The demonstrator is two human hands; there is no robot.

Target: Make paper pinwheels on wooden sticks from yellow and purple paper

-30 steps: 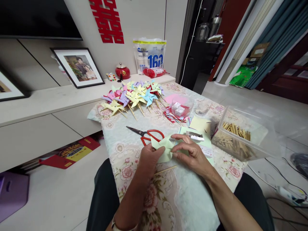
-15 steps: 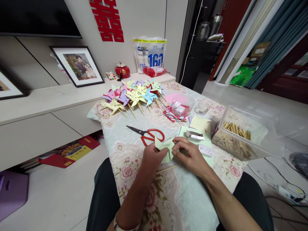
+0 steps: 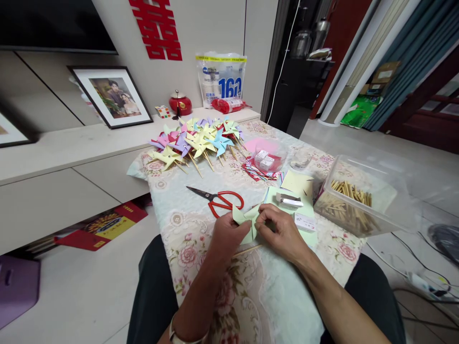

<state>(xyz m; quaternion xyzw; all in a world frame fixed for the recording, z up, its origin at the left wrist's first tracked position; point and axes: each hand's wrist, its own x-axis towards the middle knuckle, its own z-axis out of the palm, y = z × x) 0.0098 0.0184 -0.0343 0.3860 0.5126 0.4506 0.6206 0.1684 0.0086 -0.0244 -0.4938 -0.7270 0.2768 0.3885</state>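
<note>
Both hands meet over the near middle of the table point(image 3: 186, 200), which is covered with a pale floral cloth. The left hand point(image 3: 225, 236) and the right hand point(image 3: 281, 231) hold between them a pale green folded paper pinwheel point(image 3: 246, 219), lifted slightly above the cloth. The left fingers are closed on the paper's near left part; the right fingers point(image 3: 263, 217) are pinched together on its right side, close to the centre folds. Just below the hands a thin wooden stick point(image 3: 247, 250) lies on the cloth, running left to right under the paper; whether it is joined to the paper cannot be told.

Just beyond the left hand lie red-handled scissors point(image 3: 220, 199) with the blades pointing far left. To the right of the hands sits a stack of pale green and yellow paper squares point(image 3: 299, 184), with a small white stapler-like tool point(image 3: 289, 200) on top and a small white card point(image 3: 304, 221) near it. Further right stands a clear plastic box of wooden sticks point(image 3: 353, 200). At the far end of the table is a heap of finished paper pinwheels in yellow, blue, pink and purple point(image 3: 197, 141), and to its right a clear round bowl holding small white boxes point(image 3: 267, 160).
</note>
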